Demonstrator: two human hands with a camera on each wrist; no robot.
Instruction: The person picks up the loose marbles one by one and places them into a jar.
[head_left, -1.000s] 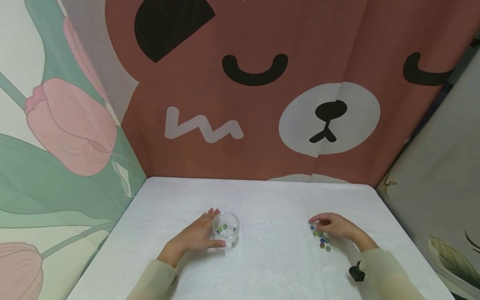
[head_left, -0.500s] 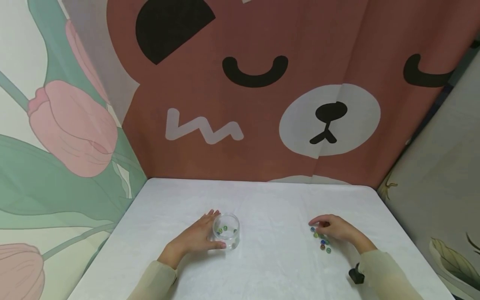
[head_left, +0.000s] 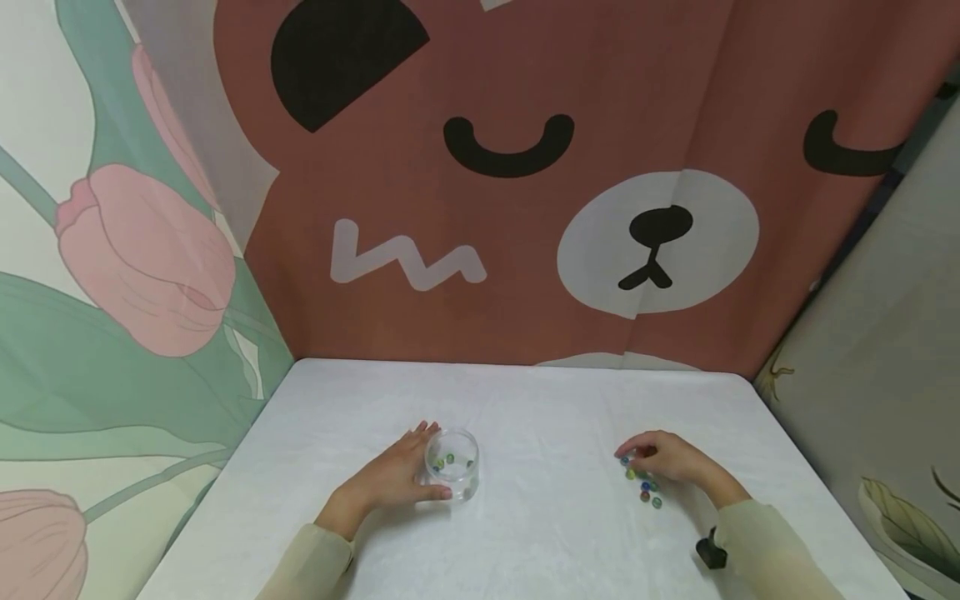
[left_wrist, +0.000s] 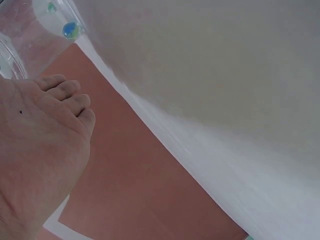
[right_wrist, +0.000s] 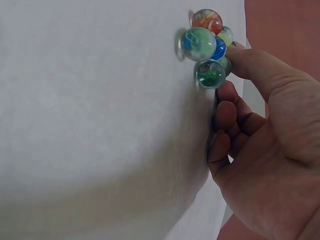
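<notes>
A clear round container (head_left: 452, 465) with several marbles in it stands on the white table. My left hand (head_left: 390, 475) lies against its left side, thumb along the front and fingers stretched behind. In the left wrist view its palm (left_wrist: 45, 125) shows, with a blue-green marble (left_wrist: 71, 30) visible through the container wall. To the right, my right hand (head_left: 670, 456) pinches a blue marble (head_left: 625, 461) between thumb and index finger at the far end of a loose cluster. In the right wrist view, the nearer marbles (right_wrist: 199, 44) hide the fingertips; the other fingers (right_wrist: 225, 116) are curled.
An orange-brown marble (head_left: 645, 496) and a green one (head_left: 657, 502) lie at the near end of the cluster. A black object (head_left: 711, 552) is by the right sleeve. Printed curtains (head_left: 517, 317) surround the table (head_left: 525, 542) at the back and sides.
My right index finger has come down toward the thumb, closing around the blue marble at the cluster's far end. The left hand and the container have stayed in place.
</notes>
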